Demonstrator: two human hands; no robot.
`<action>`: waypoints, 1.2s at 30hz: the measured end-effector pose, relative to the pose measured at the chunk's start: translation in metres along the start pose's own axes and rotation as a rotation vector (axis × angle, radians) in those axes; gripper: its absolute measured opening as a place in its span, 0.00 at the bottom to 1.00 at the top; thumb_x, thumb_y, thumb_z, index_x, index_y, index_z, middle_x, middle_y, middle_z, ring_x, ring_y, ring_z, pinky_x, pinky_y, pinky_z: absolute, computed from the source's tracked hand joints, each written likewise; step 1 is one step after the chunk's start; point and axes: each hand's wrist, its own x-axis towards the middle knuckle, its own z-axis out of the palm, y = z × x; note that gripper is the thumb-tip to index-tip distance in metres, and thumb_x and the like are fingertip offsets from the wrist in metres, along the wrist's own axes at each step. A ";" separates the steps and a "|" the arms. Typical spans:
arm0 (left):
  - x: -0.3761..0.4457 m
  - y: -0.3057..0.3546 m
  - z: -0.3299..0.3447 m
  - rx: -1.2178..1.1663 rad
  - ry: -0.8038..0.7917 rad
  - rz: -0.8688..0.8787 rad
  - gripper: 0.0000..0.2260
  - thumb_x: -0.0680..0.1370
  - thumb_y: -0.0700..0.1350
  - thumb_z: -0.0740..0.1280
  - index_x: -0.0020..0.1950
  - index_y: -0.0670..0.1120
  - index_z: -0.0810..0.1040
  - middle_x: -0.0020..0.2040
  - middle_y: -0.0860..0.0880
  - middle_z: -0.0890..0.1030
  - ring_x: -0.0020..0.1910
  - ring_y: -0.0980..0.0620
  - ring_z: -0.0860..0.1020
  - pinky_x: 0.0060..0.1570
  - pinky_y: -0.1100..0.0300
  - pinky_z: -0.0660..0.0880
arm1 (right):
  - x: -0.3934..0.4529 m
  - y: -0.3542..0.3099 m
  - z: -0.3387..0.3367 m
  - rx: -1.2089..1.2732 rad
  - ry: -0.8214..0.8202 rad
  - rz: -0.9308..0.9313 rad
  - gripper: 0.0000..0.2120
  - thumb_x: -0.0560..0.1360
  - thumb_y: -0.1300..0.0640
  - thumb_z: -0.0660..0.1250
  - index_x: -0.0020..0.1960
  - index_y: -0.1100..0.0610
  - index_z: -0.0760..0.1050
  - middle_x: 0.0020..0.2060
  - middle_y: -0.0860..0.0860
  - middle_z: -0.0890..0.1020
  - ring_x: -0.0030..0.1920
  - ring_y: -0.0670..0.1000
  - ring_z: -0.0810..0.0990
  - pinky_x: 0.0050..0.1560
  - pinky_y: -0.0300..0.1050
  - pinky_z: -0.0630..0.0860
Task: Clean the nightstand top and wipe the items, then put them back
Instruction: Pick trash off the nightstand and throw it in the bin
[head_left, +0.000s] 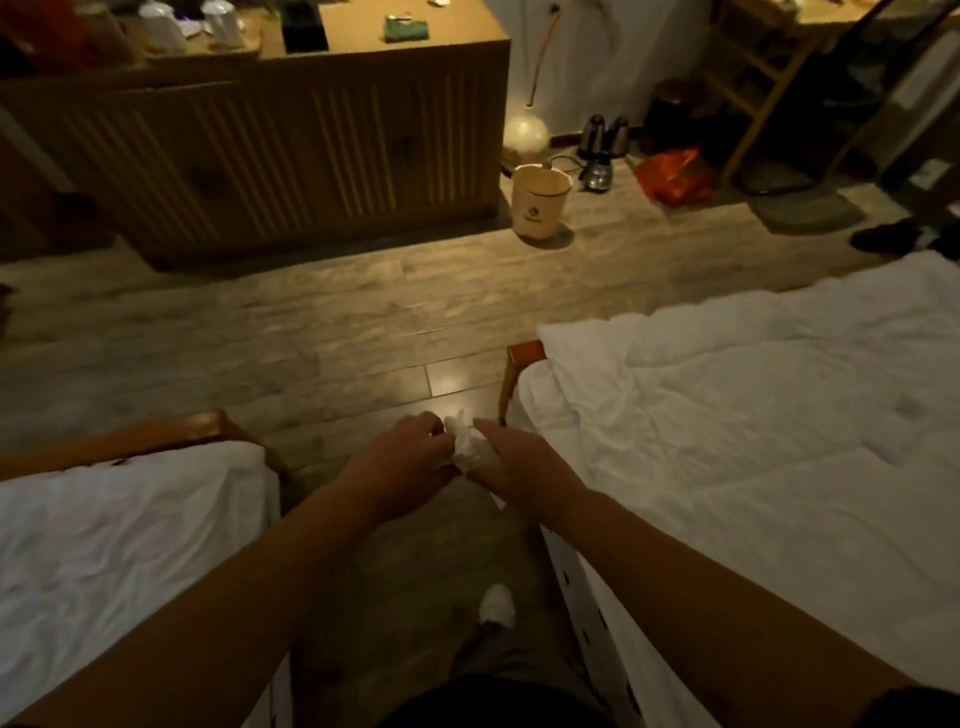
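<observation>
Both grips close on one crumpled white tissue (467, 444), the left hand (410, 457) and right hand (519, 467) pinching it between them over the floor (260, 332) between two beds. No nightstand shows here — how much wiping is done cannot be told. Judging by the wadded tissue and the bin (540, 200) ahead, the wiping may be over.

Both your arms are stretched out toward 12 o'clock, bare forearms converging. Your left hand (410, 449) and right hand (519, 467) meet at centre, fingers curled, each grip pinching a crumpled white tissue (467, 441) between them.
</observation>
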 end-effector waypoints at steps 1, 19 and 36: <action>0.013 -0.007 -0.006 0.000 -0.009 -0.008 0.17 0.78 0.56 0.62 0.64 0.51 0.75 0.60 0.46 0.74 0.54 0.50 0.72 0.52 0.53 0.74 | 0.018 0.006 -0.007 0.006 -0.020 -0.003 0.33 0.74 0.45 0.68 0.74 0.53 0.61 0.62 0.55 0.78 0.60 0.53 0.78 0.60 0.52 0.75; 0.310 -0.238 -0.090 -0.189 0.015 -0.041 0.13 0.76 0.50 0.67 0.59 0.50 0.75 0.51 0.49 0.80 0.47 0.48 0.78 0.42 0.56 0.74 | 0.375 0.058 -0.115 -0.279 0.072 -0.149 0.14 0.77 0.48 0.65 0.55 0.57 0.77 0.46 0.55 0.81 0.45 0.56 0.79 0.43 0.51 0.75; 0.682 -0.387 -0.177 -0.009 -0.097 0.037 0.10 0.78 0.57 0.62 0.53 0.53 0.76 0.42 0.54 0.75 0.39 0.54 0.72 0.31 0.60 0.63 | 0.694 0.180 -0.258 -0.252 0.155 0.077 0.14 0.78 0.48 0.62 0.57 0.56 0.77 0.47 0.54 0.81 0.46 0.53 0.78 0.46 0.50 0.77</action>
